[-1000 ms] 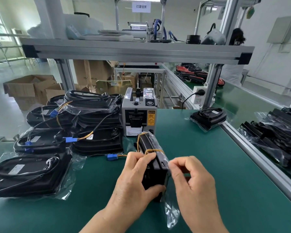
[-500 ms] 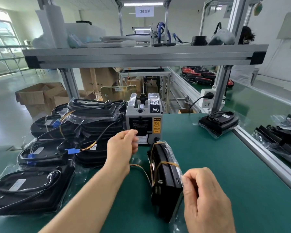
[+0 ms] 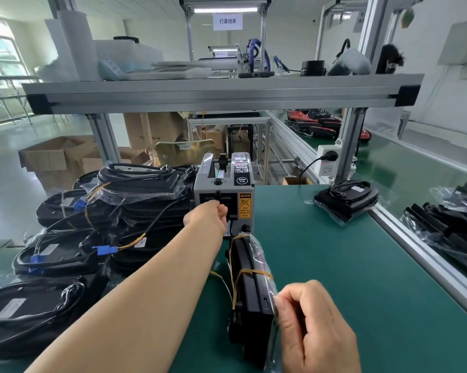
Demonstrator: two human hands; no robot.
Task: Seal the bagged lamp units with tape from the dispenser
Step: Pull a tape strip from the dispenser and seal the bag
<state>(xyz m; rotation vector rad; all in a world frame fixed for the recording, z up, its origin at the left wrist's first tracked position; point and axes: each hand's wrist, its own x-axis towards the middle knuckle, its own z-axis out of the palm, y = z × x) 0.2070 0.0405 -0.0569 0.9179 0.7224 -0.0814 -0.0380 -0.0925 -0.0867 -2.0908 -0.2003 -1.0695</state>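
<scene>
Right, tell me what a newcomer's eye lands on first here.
First, the bare left arm stretches across the middle, its left hand at the outlet of the grey tape dispenser at the back of the green table. Near the front, the right hand pinches the plastic of a bagged lamp unit standing on edge. On the left lies a heap of bagged lamp units.

Your left hand [image 3: 208, 215] and right hand [image 3: 315, 327] are bare. Your left forearm [image 3: 146, 292] is bare too, uncovered all the way to the frame's edge.
</scene>
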